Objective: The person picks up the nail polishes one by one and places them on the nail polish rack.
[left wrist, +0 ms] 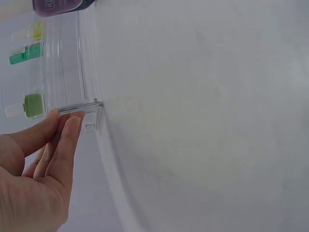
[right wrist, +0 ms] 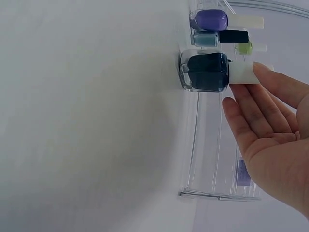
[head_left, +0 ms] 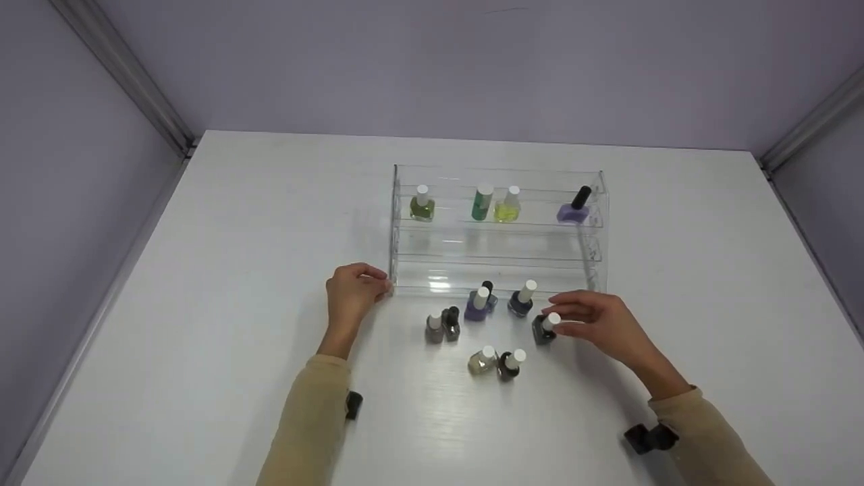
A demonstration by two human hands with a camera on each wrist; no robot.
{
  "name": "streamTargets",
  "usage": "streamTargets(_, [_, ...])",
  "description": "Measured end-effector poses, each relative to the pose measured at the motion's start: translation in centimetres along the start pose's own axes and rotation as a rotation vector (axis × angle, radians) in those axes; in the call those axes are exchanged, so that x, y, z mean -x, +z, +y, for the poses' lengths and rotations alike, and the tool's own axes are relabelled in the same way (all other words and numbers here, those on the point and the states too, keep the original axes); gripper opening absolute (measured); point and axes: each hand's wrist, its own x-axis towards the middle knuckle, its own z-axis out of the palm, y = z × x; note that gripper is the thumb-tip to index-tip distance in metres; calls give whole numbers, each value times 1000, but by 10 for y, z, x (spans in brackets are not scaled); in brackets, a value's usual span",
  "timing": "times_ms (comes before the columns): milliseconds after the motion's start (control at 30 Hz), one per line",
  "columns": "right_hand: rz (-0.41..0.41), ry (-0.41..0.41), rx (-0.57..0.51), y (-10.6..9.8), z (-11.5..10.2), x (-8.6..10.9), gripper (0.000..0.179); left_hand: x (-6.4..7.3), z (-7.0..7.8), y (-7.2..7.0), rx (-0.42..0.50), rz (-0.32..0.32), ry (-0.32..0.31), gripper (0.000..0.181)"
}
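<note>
A clear stepped rack (head_left: pixel 496 260) stands on the white table. At its left front corner, my left hand (head_left: pixel 354 290) holds the edge of the side panel, thumb and fingertips together against it in the left wrist view. My right hand (head_left: pixel 597 324) pinches the white cap of a dark teal nail polish bottle (right wrist: pixel 207 72), which is upright near the rack's front. Close by are a dark bottle (head_left: pixel 520 304) with a white cap and a purple bottle (head_left: pixel 476 310), which partly covers a black-capped blue one (right wrist: pixel 206 38).
On the rack's upper step sit an olive bottle (head_left: pixel 422 208), a green one (head_left: pixel 481 204), a yellow one (head_left: pixel 507 209) and a lilac one (head_left: pixel 574 213). Two greyish bottles (head_left: pixel 435 331), a beige bottle (head_left: pixel 482 362) and a dark brown one (head_left: pixel 508 366) stand in front.
</note>
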Motion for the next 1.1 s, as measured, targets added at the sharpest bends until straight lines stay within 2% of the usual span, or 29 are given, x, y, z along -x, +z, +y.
streamTargets(267, [24, 18, 24, 1, -1, 1, 40, 1, 0, -2, 20, -19, 29, 4])
streamTargets(933, [68, 21, 0, 4, -4, 2, 39, 0, -1, -1, 19, -19, 17, 5])
streamTargets(1100, [32, 16, -7, 2, -3, 2, 40, 1, 0, -1, 17, -19, 27, 4])
